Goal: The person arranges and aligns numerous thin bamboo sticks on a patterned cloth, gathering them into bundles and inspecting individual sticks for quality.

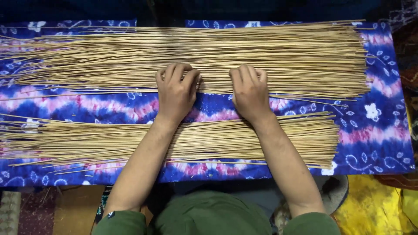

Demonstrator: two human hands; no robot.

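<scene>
Thin sticks [261, 56] on tie-dye cloth [379, 126]

1 head camera looks steeply down, close above the cloth-covered board [383, 143].

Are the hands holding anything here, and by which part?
Nothing is gripped. Left hand and right hand rest with curled fingers on the near edge of the far stick pile, mid-length.

The person wears a dark olive-green short-sleeved top, its sleeves ending above the elbows, so both forearms are bare. A small light mark shows at the hem of the left sleeve. The left hand [175, 92] and right hand [249, 92] are bare, with no rings, watch or gloves visible.
</scene>
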